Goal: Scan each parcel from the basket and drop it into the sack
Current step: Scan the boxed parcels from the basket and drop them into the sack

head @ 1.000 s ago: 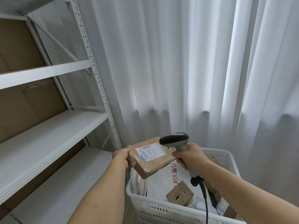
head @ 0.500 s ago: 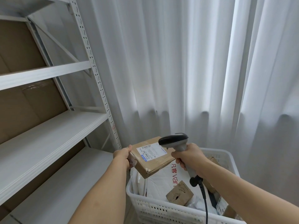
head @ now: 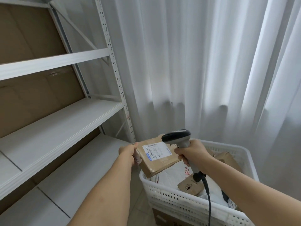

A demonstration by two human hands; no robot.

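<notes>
Scanning | my left hand (head: 128,151) is gripping the cardboard parcel (head: 158,156) by its edge above the white basket (head: 187,201), label up for reading | my right hand (head: 191,152) is clasping the barcode scanner (head: 178,138), aiming down | sack unseen

You have two hands in view, the left hand (head: 128,151) and the right hand (head: 192,152). Between them you hold one cardboard parcel (head: 158,158) carrying one white label (head: 156,151), and one scanner (head: 179,139) with one dark cable (head: 207,196). Below you sits one white basket (head: 171,196). Inside it you can count one small cardboard box (head: 189,186), one brown parcel at the back (head: 226,160) and at least two white mailer bags (head: 172,175); the heap under your right arm is hidden, so there may be more. To your left stands one shelving rack (head: 114,66) showing you three shelf boards.
</notes>
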